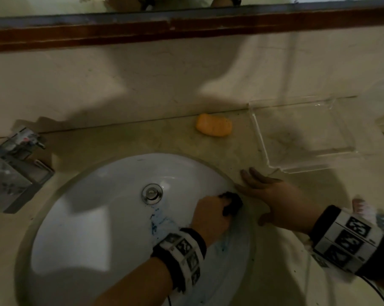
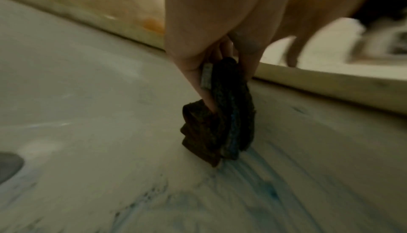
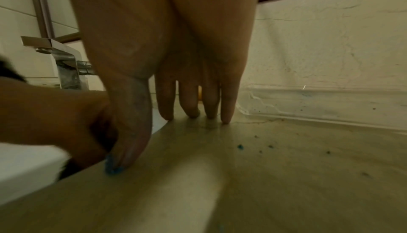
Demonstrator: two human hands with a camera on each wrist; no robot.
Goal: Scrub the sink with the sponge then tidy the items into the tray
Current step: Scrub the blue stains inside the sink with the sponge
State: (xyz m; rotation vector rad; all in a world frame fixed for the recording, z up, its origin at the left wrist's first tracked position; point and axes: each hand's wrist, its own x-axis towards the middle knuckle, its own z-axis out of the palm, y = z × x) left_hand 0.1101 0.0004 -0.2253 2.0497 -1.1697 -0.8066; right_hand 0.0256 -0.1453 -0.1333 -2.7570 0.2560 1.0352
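A white oval sink [image 1: 102,213] with a chrome drain [image 1: 152,193] is set into the beige counter. Blue smears [image 1: 158,221] streak its right side. My left hand [image 1: 210,217] grips a dark sponge [image 1: 231,203] and presses it against the basin's right wall; in the left wrist view the folded dark sponge [image 2: 222,125] is pinched by the fingers [image 2: 198,80] above blue streaks [image 2: 246,175]. My right hand [image 1: 272,195] lies flat on the counter by the sink's rim, its straight fingers [image 3: 189,100] touching the counter. A clear plastic tray [image 1: 301,133] stands beyond that hand. An orange soap bar [image 1: 214,128] lies on the counter.
A chrome faucet [image 1: 16,155] sits at the sink's left, also seen as the faucet [image 3: 66,66] in the right wrist view. A wall with a brown-framed mirror [image 1: 186,25] runs behind the counter. Small blue and dark specks [image 3: 240,147] dot the counter near the tray.
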